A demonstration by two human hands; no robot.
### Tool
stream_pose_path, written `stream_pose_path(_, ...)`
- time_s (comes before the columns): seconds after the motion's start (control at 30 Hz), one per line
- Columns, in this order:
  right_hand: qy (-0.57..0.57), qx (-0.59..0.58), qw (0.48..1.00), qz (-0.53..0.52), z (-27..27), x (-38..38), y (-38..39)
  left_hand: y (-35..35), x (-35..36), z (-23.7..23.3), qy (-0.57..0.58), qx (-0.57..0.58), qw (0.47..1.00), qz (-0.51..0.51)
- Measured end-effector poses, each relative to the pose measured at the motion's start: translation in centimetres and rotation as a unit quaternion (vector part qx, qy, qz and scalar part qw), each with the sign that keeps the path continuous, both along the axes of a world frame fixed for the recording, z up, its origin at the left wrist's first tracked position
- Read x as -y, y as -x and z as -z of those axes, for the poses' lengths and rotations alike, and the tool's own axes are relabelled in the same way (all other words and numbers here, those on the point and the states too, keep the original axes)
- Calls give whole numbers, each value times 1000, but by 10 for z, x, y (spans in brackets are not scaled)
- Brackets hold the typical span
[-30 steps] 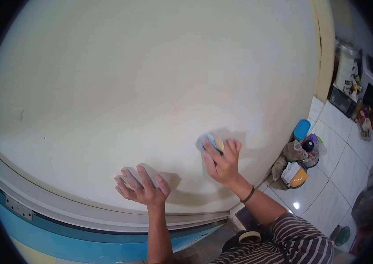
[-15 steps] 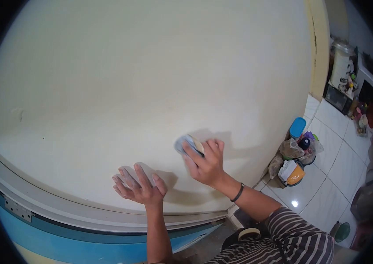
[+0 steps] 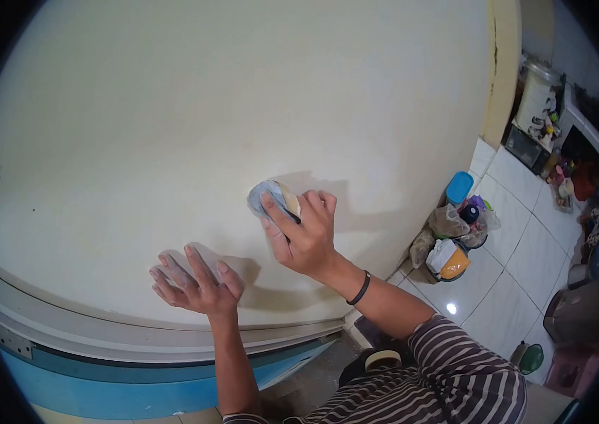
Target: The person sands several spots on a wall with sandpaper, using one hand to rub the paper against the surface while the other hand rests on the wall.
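My right hand (image 3: 308, 234) grips a round grey sanding pad (image 3: 263, 200) with a cream side and a dark edge. Thumb and index finger press on its face, which lies close against the pale wall (image 3: 172, 127). Lower left, my left hand (image 3: 197, 284) is held up with its fingers spread, nothing in it. White dust coats the fingertips, and both hands cast shadows on the wall.
A ledge (image 3: 101, 326) and a blue panel (image 3: 123, 385) run along the bottom left. On the tiled floor (image 3: 487, 304) at right stand a blue-lidded container (image 3: 459, 186) and several bagged items. A cream roll (image 3: 383, 359) is near my body.
My right hand has moved the sanding pad a little up the wall. The left hand stays spread near the same spot, while the whole view has shifted slightly.
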State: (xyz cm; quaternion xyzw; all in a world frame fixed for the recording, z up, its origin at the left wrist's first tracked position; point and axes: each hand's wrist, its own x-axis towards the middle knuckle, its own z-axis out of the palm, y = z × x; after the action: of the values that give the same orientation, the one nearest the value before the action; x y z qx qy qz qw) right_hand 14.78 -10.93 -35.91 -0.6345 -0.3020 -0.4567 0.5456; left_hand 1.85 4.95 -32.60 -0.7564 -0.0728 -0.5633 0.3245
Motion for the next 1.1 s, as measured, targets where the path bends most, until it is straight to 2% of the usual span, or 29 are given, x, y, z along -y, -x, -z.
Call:
stream_pose_path(0.2,87,-44,995,9,64,12,22,1,0,-1,1,2,1000,0)
stream_pose_path(0.4,34,-24,999,-6,6,10,8,-1,1,-2,3,4,1000,8)
stream_pose_path(0.6,80,-49,996,-2,54,14,20,1,1,-2,1,0,1000,2)
stream_pose_path(0.8,46,-30,998,6,-6,14,9,-1,3,-3,-4,3,1000,3)
stream_pose_path(0.9,62,-33,998,-1,9,19,10,1,1,0,3,4,1000,-7)
stream_pose_path(0.97,90,-49,995,4,50,21,20,1,1,0,-1,4,1000,-11)
stream_pose_path(1.1,98,-44,994,17,49,18,21,1,0,2,4,5,1000,-13)
